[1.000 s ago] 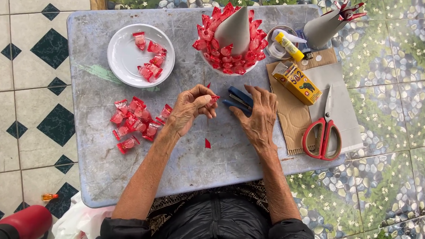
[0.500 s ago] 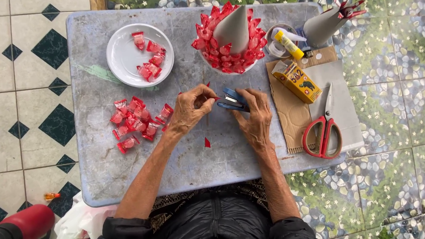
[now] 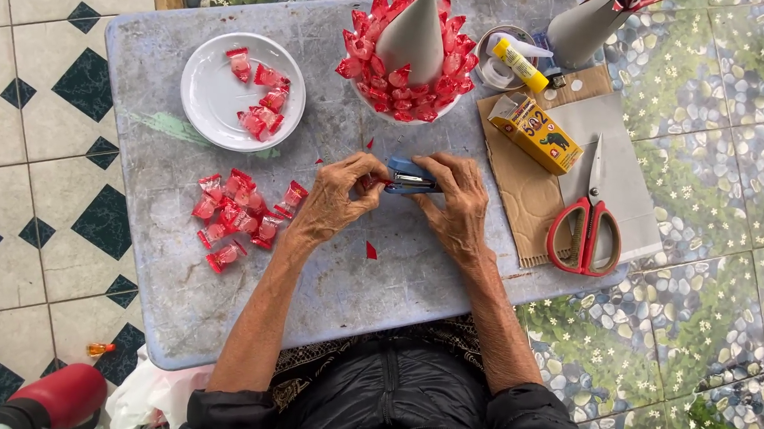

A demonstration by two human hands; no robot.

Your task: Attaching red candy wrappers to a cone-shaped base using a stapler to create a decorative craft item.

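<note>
Blue stapler lies mid-table, long axis left-right, between both hands. Right hand is clamped over its right end; left hand pinches a red candy at its mouth, fingers curled. 2 hands equally near. Candy cone just beyond; bare table toward the body.

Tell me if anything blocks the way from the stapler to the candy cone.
Nothing visible does. Both hands, left and right, hold the blue stapler just below the candy cone; only bare table lies between.
</note>
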